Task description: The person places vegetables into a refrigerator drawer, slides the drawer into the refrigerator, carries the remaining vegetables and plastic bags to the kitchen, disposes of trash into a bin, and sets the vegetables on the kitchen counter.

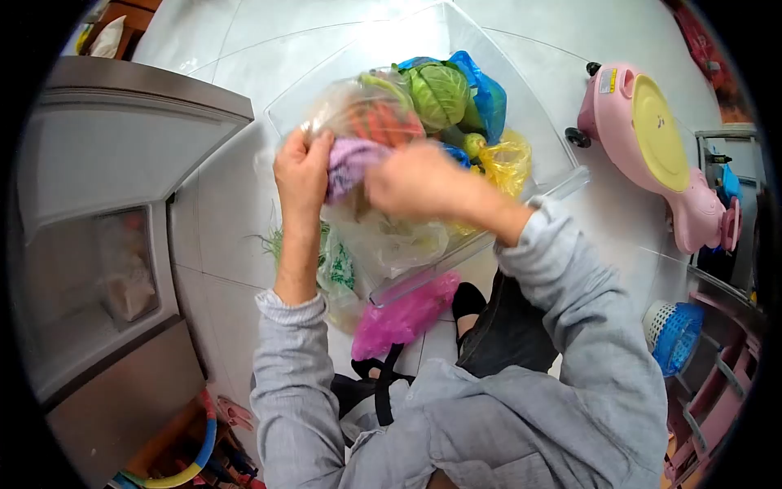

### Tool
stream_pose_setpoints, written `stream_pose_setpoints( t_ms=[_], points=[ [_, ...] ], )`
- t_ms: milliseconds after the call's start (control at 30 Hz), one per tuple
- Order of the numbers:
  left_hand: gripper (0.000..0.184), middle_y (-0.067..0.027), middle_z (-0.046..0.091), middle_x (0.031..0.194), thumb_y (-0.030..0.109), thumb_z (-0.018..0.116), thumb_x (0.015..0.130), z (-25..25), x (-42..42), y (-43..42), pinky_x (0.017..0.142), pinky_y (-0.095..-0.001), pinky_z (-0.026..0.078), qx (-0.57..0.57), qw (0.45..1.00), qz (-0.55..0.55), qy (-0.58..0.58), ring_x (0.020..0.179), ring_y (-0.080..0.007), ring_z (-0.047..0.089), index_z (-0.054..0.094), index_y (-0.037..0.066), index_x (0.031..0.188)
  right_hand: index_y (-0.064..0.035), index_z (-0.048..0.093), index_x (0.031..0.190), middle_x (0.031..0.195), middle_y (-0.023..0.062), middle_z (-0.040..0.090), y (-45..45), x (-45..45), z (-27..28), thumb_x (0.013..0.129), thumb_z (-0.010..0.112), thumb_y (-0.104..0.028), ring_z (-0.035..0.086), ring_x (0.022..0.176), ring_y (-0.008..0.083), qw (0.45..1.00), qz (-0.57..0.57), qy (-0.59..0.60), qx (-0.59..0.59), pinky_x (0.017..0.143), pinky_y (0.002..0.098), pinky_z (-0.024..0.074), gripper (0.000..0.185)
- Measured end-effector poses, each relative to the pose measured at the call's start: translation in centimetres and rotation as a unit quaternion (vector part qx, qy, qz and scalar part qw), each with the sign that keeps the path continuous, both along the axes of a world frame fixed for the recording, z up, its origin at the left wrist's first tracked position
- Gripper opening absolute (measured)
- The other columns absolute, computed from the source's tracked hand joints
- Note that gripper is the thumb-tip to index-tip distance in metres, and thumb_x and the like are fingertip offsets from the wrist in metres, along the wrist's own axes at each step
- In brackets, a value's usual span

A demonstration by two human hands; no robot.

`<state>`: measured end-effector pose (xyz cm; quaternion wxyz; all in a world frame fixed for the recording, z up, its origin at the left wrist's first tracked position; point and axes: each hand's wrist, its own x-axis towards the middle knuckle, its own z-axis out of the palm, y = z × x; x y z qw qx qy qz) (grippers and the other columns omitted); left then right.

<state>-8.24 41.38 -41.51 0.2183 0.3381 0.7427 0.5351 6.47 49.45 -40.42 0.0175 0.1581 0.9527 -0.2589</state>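
Note:
My left hand is closed on the edge of a crumpled, patterned purple cloth. My right hand is smeared by motion at the cloth's right side, its fingers too blurred to read. Just beyond both hands, a clear plastic bag shows orange-red carrots inside. A green cabbage sits next to it, partly in a blue plastic bag. To the right is a yellow plastic bag. All of these lie in a large clear plastic bin on the floor.
A pink plastic bag lies by my feet, near a bag with green leaves. At left, a fridge door stands ajar. A pink and yellow ride-on toy is at right, above a blue and white basket.

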Motion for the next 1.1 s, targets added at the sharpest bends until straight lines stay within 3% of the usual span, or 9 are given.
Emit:
stream_pose_setpoints(
  t_ms=[67, 133, 267, 400, 567, 767, 800, 967, 1100],
  points=[
    [0.019, -0.0082, 0.057, 0.062, 0.018, 0.057, 0.078, 0.3, -2.0, 1.4, 0.055, -0.0297, 0.041, -0.021, 0.992, -0.009, 0.124, 0.058, -0.0149, 0.053, 0.058, -0.001, 0.079, -0.0079, 0.056, 0.077, 0.078, 0.0088, 0.060, 3.8, -0.6, -2.8, 0.081, 0.048, -0.024, 0.059, 0.074, 0.0297, 0.969, -0.154, 0.194, 0.027, 0.066, 0.0388, 0.0479, 0.019],
    [0.022, -0.0149, 0.057, 0.064, 0.022, 0.057, 0.077, -1.4, -4.6, 2.8, 0.057, -0.0344, 0.041, -0.085, 0.975, -0.015, 0.207, 0.059, -0.0243, 0.054, 0.057, -0.001, 0.078, -0.0140, 0.056, 0.101, 0.112, 0.0076, 0.051, 6.7, -0.4, -5.8, 0.078, 0.055, -0.020, 0.045, 0.109, 0.0288, 0.965, -0.127, 0.155, 0.171, 0.079, 0.0380, 0.0449, 0.024],
    [0.028, -0.0214, 0.058, 0.075, 0.028, 0.057, 0.073, -4.1, -5.5, 2.5, 0.065, -0.0410, 0.043, -0.284, 0.917, -0.035, 0.278, 0.071, -0.0365, 0.056, 0.058, 0.001, 0.078, -0.0270, 0.037, 0.129, 0.140, 0.0021, 0.024, 8.4, 0.2, -9.0, 0.082, 0.051, -0.024, 0.018, 0.131, 0.0253, 0.946, -0.122, -0.008, 0.301, 0.097, 0.0547, 0.0244, 0.050],
    [0.030, -0.0227, 0.060, 0.078, 0.026, 0.059, 0.071, -6.6, -5.1, 0.5, 0.070, -0.0420, 0.045, -0.288, 0.924, -0.018, 0.251, 0.077, -0.0374, 0.058, 0.059, 0.000, 0.085, -0.0371, 0.032, 0.129, 0.139, -0.0004, 0.027, 10.4, 0.5, -9.7, 0.082, 0.051, -0.038, 0.020, 0.130, 0.0252, 0.940, -0.213, 0.019, 0.265, 0.095, 0.0549, 0.0270, 0.051],
    [0.048, -0.0212, 0.052, 0.107, 0.018, 0.066, 0.069, -3.6, -2.4, -0.5, 0.083, -0.0374, 0.041, -0.091, 0.939, 0.125, 0.306, 0.099, -0.0346, 0.051, 0.049, 0.001, 0.110, -0.0336, 0.034, 0.129, 0.137, 0.0027, 0.032, 12.9, -0.4, -11.5, 0.085, 0.045, -0.042, 0.023, 0.128, 0.0280, 0.924, -0.318, 0.049, 0.208, 0.097, 0.0491, 0.0304, 0.046],
    [0.061, -0.0203, 0.045, 0.117, 0.016, 0.066, 0.070, -5.7, -3.3, -4.5, 0.091, -0.0383, 0.035, -0.113, 0.900, 0.292, 0.303, 0.106, -0.0350, 0.045, 0.038, -0.002, 0.122, -0.0203, 0.042, 0.126, 0.135, 0.0126, 0.032, 16.8, -0.7, -12.9, 0.085, 0.041, -0.039, 0.029, 0.123, 0.0330, 0.878, -0.458, 0.105, 0.090, 0.096, 0.0447, 0.0321, 0.044],
    [0.057, -0.0206, 0.048, 0.114, 0.017, 0.064, 0.073, -7.5, -4.4, -5.4, 0.093, -0.0379, 0.034, -0.106, 0.936, 0.274, 0.193, 0.105, -0.0340, 0.046, 0.040, -0.004, 0.120, -0.0155, 0.048, 0.120, 0.131, 0.0161, 0.035, 17.2, -0.6, -13.8, 0.084, 0.041, -0.035, 0.035, 0.119, 0.0338, 0.855, -0.492, 0.149, 0.062, 0.095, 0.0452, 0.0331, 0.041],
    [0.034, -0.0159, 0.057, 0.103, 0.014, 0.054, 0.079, -7.5, -3.6, -2.5, 0.079, -0.0378, 0.044, -0.110, 0.922, 0.076, 0.364, 0.090, -0.0341, 0.055, 0.051, 0.005, 0.112, -0.0139, 0.052, 0.114, 0.124, 0.0137, 0.044, 15.9, -1.4, -10.6, 0.081, 0.047, -0.032, 0.042, 0.112, 0.0335, 0.876, -0.415, 0.068, 0.235, 0.092, 0.0443, 0.0360, 0.038],
    [0.025, -0.0128, 0.059, 0.099, 0.016, 0.043, 0.083, -9.7, -1.5, 2.0, 0.070, -0.0419, 0.045, -0.302, 0.869, -0.100, 0.381, 0.083, -0.0316, 0.058, 0.056, 0.009, 0.103, -0.0140, 0.051, 0.117, 0.123, 0.0130, 0.047, 11.3, -6.1, -8.8, 0.081, 0.051, -0.027, 0.041, 0.116, 0.0328, 0.921, -0.226, 0.211, 0.238, 0.092, 0.0442, 0.0366, 0.039]
  ],
)
